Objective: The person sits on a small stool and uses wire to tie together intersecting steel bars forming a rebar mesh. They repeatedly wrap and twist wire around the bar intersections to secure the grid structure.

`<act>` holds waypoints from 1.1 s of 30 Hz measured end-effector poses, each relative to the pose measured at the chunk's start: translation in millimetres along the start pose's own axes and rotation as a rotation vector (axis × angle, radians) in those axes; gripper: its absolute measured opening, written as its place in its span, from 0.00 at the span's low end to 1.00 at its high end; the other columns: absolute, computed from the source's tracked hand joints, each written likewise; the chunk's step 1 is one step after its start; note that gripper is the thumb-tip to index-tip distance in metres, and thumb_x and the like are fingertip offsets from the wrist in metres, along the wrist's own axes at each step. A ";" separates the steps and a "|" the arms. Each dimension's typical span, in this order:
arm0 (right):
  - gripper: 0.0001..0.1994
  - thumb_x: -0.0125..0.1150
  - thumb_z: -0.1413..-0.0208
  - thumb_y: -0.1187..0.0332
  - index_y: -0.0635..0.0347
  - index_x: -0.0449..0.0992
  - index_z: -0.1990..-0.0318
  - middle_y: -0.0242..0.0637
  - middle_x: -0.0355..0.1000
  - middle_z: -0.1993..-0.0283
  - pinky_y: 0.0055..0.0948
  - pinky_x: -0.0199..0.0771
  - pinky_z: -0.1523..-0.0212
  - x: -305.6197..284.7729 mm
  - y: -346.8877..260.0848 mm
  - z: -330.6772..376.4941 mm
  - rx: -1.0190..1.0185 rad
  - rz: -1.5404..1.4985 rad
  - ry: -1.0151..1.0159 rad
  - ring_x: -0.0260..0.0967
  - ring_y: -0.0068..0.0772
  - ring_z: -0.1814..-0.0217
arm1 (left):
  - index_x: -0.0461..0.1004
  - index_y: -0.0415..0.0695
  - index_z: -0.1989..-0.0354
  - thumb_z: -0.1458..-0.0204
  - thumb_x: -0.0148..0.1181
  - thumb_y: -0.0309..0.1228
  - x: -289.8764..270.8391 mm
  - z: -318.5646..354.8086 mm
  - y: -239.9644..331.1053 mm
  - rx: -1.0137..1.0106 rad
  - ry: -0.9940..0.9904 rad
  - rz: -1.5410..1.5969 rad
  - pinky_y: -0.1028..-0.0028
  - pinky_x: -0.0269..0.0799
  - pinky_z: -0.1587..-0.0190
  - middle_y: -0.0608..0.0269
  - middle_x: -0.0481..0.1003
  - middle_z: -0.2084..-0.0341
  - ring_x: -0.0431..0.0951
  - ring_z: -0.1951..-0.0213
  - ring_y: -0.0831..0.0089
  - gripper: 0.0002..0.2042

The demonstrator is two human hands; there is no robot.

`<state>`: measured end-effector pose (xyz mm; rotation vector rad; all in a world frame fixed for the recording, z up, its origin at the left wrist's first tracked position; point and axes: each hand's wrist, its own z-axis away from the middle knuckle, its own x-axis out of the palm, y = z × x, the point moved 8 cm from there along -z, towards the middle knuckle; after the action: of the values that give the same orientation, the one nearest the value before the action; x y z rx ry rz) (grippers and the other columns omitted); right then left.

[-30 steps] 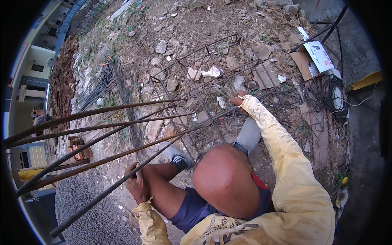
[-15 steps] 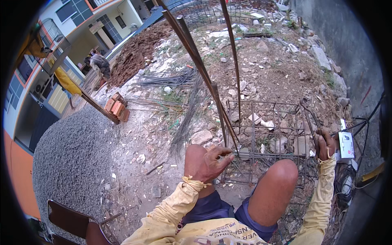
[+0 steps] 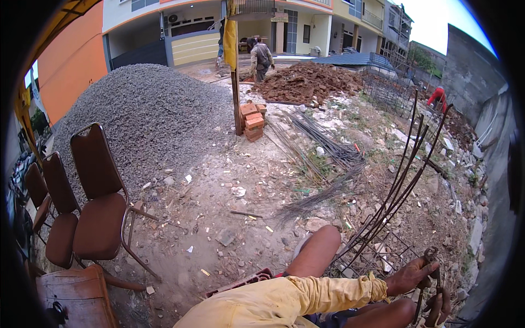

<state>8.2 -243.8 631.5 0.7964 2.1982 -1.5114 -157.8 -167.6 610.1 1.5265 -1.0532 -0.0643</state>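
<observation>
At the lower right, a pair of dark metal pincers (image 3: 431, 253) stands with its rounded head up. My right hand (image 3: 439, 307) is closed around its handles. My left hand (image 3: 409, 277) reaches across from the left, its fingers closed against the pincers just below the head. Whether a wire is also between those fingers is too small to tell. Beside my left hand, a rusty rebar cage (image 3: 391, 252) lies on the ground, partly hidden by my knee and arm. Long rebar rods (image 3: 395, 203) slant up from it to the right.
A gravel heap (image 3: 147, 104) rises at the left behind brown chairs (image 3: 98, 164). Stacked bricks (image 3: 252, 121) stand by a wooden post (image 3: 237, 98). Bundled rods (image 3: 333, 147) lie mid-ground. Two people work farther off, one (image 3: 261, 57) near the red soil (image 3: 311, 82). A grey wall (image 3: 495, 158) bounds the right.
My view has swung left and up, bringing in the chairs and the whole gravel heap. My left hand has moved from beside the rods to the pincers in my right hand.
</observation>
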 end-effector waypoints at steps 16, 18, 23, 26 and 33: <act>0.13 0.42 0.36 0.67 0.66 0.70 0.52 0.29 0.63 0.68 0.19 0.58 0.60 -89.6 -15.2 -20.7 -0.098 0.072 0.417 0.57 0.18 0.65 | 0.68 0.44 0.64 0.42 0.54 0.44 44.2 7.7 9.1 0.084 -0.252 -0.021 0.80 0.67 0.71 0.71 0.71 0.73 0.68 0.74 0.84 0.15; 0.12 0.42 0.36 0.67 0.66 0.69 0.54 0.30 0.64 0.67 0.19 0.59 0.58 -85.9 -9.3 -16.0 -0.128 0.043 0.407 0.58 0.19 0.63 | 0.68 0.44 0.63 0.43 0.55 0.44 43.1 2.6 -3.9 0.057 -0.203 0.026 0.81 0.66 0.73 0.71 0.71 0.74 0.68 0.75 0.84 0.15; 0.19 0.51 0.38 0.62 0.65 0.69 0.44 0.43 0.76 0.59 0.31 0.71 0.57 -58.5 -21.7 -12.2 -0.185 0.417 0.306 0.72 0.33 0.61 | 0.66 0.44 0.60 0.46 0.58 0.46 36.5 -12.1 -42.6 -0.051 -0.137 0.112 0.83 0.62 0.78 0.70 0.72 0.75 0.67 0.79 0.85 0.18; 0.21 0.56 0.41 0.61 0.61 0.69 0.43 0.48 0.73 0.51 0.31 0.67 0.48 -86.7 38.4 -24.2 -0.091 0.350 0.347 0.70 0.34 0.51 | 0.66 0.44 0.60 0.47 0.59 0.47 41.9 -27.4 -44.2 -0.061 -0.177 0.043 0.83 0.61 0.79 0.70 0.72 0.75 0.66 0.80 0.85 0.19; 0.07 0.51 0.39 0.72 0.66 0.72 0.58 0.35 0.71 0.61 0.22 0.65 0.58 -110.6 5.6 -53.3 -0.248 0.092 0.381 0.66 0.23 0.61 | 0.69 0.42 0.59 0.46 0.59 0.46 68.1 -75.4 -55.2 -0.040 -0.165 -0.121 0.81 0.62 0.75 0.69 0.74 0.73 0.65 0.78 0.84 0.18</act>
<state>99.1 -220.2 710.8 1.1577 2.5118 -1.0831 -42.9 -160.2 620.8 1.5680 -1.0811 -0.2984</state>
